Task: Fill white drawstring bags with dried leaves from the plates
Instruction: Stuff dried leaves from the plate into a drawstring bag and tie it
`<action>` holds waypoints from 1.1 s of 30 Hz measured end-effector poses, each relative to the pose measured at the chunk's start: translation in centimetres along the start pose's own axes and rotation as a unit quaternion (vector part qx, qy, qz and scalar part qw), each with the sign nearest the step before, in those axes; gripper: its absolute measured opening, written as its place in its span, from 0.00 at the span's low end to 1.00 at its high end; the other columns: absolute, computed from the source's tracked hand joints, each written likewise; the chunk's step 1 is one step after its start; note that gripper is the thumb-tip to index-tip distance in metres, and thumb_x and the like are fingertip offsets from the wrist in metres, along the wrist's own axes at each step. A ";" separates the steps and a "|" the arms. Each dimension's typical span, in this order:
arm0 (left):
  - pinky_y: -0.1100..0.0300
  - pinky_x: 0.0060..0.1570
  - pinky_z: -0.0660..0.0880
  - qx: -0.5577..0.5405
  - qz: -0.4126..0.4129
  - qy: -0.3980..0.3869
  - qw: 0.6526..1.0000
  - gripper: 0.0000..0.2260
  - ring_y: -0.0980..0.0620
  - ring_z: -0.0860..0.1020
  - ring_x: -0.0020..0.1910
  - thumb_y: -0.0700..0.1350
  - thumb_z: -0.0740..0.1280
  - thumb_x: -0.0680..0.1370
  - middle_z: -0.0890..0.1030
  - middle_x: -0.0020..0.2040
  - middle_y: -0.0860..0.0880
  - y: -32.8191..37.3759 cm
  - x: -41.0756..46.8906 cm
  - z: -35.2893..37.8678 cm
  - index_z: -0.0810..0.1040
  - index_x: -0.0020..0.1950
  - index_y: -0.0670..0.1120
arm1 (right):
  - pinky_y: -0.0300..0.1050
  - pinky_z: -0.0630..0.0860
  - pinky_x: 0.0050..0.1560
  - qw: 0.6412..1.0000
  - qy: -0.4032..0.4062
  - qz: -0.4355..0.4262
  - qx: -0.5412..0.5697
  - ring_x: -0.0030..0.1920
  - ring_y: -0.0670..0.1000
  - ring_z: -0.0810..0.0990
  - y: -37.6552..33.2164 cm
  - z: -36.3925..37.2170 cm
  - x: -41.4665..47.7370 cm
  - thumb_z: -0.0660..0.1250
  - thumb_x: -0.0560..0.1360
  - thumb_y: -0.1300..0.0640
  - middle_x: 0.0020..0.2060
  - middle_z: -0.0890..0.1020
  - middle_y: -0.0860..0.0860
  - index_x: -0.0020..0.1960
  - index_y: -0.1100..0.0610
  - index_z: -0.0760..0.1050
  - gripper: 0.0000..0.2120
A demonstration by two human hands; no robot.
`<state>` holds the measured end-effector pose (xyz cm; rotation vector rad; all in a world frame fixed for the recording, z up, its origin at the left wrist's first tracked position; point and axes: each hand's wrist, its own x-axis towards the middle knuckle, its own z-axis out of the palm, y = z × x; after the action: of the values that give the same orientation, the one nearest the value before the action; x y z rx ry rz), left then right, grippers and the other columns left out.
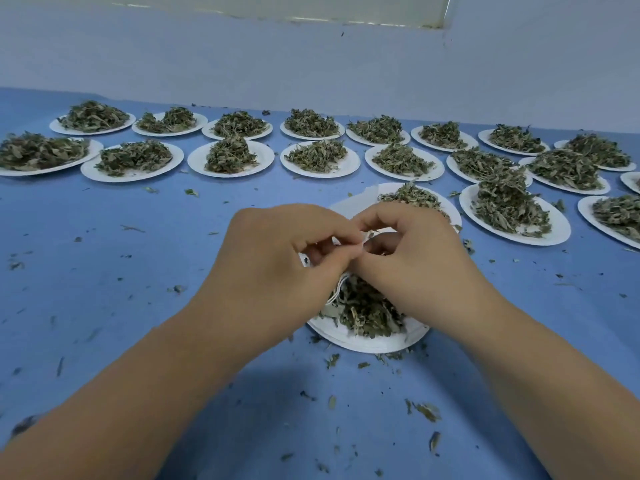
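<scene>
My left hand (277,261) and my right hand (412,251) meet over a white plate (367,344) heaped with dried leaves (367,306). Both pinch the top of a white drawstring bag (349,244), which is mostly hidden behind my fingers. Its white strings (336,289) hang down below my left hand. Behind my hands lies another white plate (353,206) with dried leaves on its right side.
Two rows of white plates (230,157) piled with dried leaves run across the back of the blue table (121,271), with more plates (516,213) at the right. Leaf crumbs lie scattered on the cloth. A pale wall rises behind.
</scene>
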<state>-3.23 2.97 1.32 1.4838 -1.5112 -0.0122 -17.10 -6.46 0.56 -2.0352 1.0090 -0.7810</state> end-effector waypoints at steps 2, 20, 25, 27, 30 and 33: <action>0.70 0.40 0.77 0.007 0.000 0.009 1.000 0.05 0.60 0.82 0.40 0.42 0.76 0.73 0.84 0.38 0.58 -0.2 -0.1 0.1 0.86 0.44 0.52 | 0.33 0.71 0.29 0.999 -0.020 0.009 0.044 0.30 0.43 0.80 -0.2 -0.3 -0.1 0.75 0.73 0.56 0.33 0.85 0.50 0.47 0.46 0.83 0.06; 0.71 0.41 0.70 0.087 -0.003 0.020 0.996 0.14 0.62 0.75 0.46 0.48 0.75 0.72 0.74 0.52 0.59 -2.0 0.8 -0.4 0.76 0.56 0.54 | 0.28 0.64 0.31 0.994 -0.025 -0.102 0.032 0.28 0.41 0.73 -0.1 -0.3 -0.2 0.68 0.80 0.60 0.28 0.77 0.37 0.54 0.45 0.86 0.12; 0.70 0.30 0.72 0.012 -0.130 -0.011 0.991 0.06 0.55 0.78 0.29 0.45 0.72 0.73 0.81 0.36 0.58 -2.2 0.7 -0.2 0.77 0.46 0.55 | 0.32 0.68 0.30 0.989 -0.039 -0.090 0.114 0.28 0.40 0.73 -0.2 -0.3 -0.3 0.72 0.78 0.62 0.32 0.82 0.43 0.49 0.45 0.86 0.11; 0.72 0.30 0.69 0.025 -0.110 0.004 0.994 0.07 0.54 0.74 0.27 0.40 0.72 0.72 0.78 0.32 0.60 -2.0 0.5 0.1 0.78 0.43 0.53 | 0.31 0.69 0.31 0.989 -0.035 -0.089 0.109 0.28 0.41 0.75 -0.2 -0.1 -0.3 0.74 0.76 0.62 0.32 0.82 0.44 0.47 0.48 0.86 0.09; 0.72 0.31 0.68 0.017 -0.081 0.021 0.996 0.10 0.57 0.73 0.27 0.38 0.72 0.71 0.76 0.33 0.59 -1.6 0.5 0.0 0.78 0.44 0.52 | 0.34 0.71 0.33 0.994 0.008 -0.085 0.074 0.30 0.45 0.78 -0.2 0.2 -0.2 0.76 0.73 0.59 0.31 0.80 0.44 0.42 0.48 0.83 0.06; 0.74 0.29 0.66 -0.006 -0.059 0.008 0.998 0.12 0.57 0.73 0.26 0.37 0.72 0.71 0.76 0.33 0.56 -1.2 0.3 0.0 0.77 0.47 0.53 | 0.39 0.72 0.34 0.995 0.054 -0.082 0.031 0.30 0.50 0.78 0.0 0.4 0.0 0.75 0.72 0.59 0.30 0.79 0.48 0.40 0.49 0.80 0.06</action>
<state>-2.23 2.43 0.81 1.5580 -1.4054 -0.0801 -16.77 -6.33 0.38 -2.0583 0.8726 -1.0063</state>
